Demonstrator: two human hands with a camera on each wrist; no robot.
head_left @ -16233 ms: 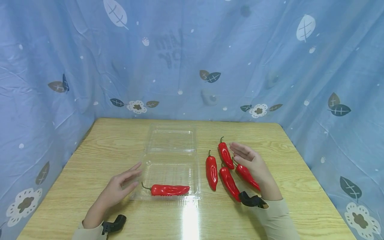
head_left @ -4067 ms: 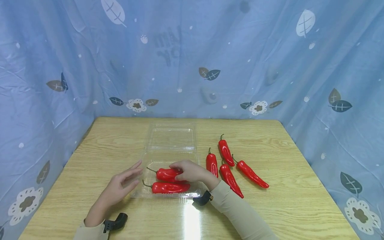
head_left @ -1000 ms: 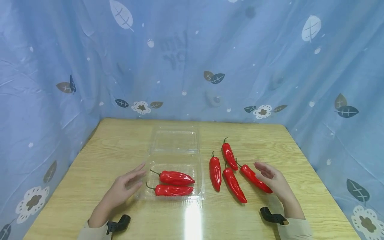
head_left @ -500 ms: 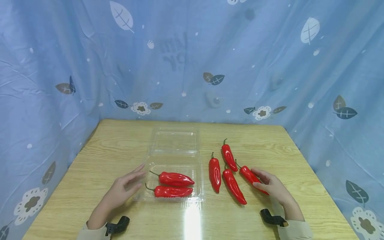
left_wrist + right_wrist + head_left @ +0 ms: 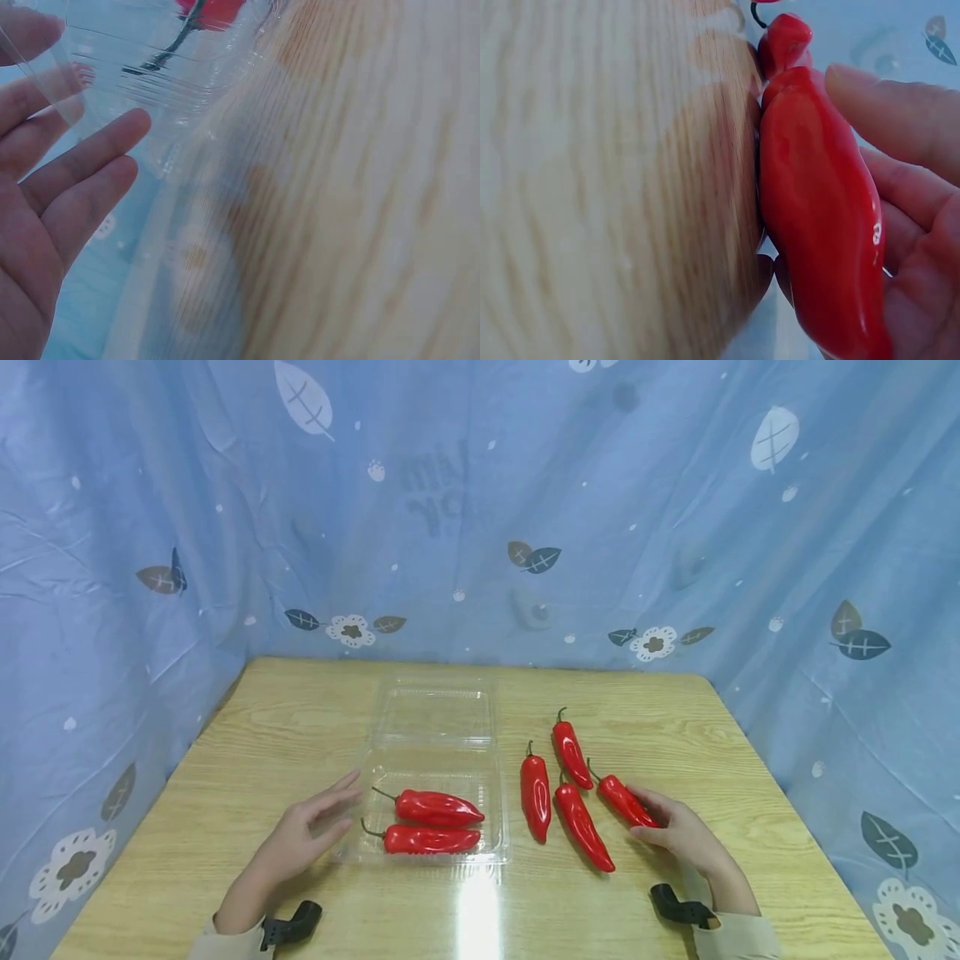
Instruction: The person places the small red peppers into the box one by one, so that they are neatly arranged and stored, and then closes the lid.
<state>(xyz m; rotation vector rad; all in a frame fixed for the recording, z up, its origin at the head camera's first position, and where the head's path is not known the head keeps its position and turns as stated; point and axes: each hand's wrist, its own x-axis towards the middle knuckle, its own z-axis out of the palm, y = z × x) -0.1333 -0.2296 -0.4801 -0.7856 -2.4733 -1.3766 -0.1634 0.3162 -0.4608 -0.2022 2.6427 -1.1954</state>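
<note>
My left hand [image 5: 303, 835] rests at the left rim of a clear plastic clamshell box [image 5: 427, 756], fingers extended; the left wrist view shows its fingertips [image 5: 135, 124] beside the see-through wall. Two red chili peppers, a far one [image 5: 438, 807] and a near one [image 5: 431, 839], lie side by side in the box's front half, stems left. My right hand [image 5: 678, 831] curls its thumb and fingers round the lower end of the rightmost chili pepper [image 5: 626, 802], which lies on the table. Up close in the right wrist view, a red chili pepper [image 5: 821, 210] fills the space before the fingers.
Three more chili peppers lie between box and right hand: a left one [image 5: 536, 797], a back one [image 5: 572, 753] and a front one [image 5: 585, 828]. The box's lid [image 5: 435, 706] is folded back. A blue patterned curtain [image 5: 480, 510] surrounds the wooden table [image 5: 300, 702].
A second chili pepper has joined the first in the box. My right hand let it go, moved right and lowered onto the rightmost pepper. The left hand stayed at the box.
</note>
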